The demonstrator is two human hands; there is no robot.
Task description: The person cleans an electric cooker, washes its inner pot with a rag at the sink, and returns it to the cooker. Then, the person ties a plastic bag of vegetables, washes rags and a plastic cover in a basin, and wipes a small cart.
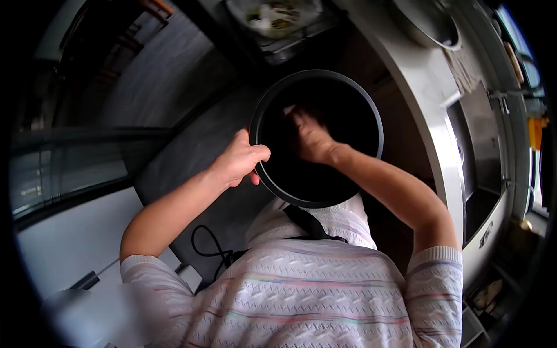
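A deep, round black pot is held in front of my waist, its open mouth facing up toward me. My left hand grips its left rim, thumb over the edge and fingers on the outside wall. My right hand reaches down inside the pot, near its left inner side. Motion smears those fingers, so whether they hold anything cannot be made out. The pot's dark interior hides its bottom.
At right runs a white counter with a metal basin and a sink. A bin with a plastic liner and scraps stands at the top. White cabinet fronts are at left, and a black cord hangs near my waist.
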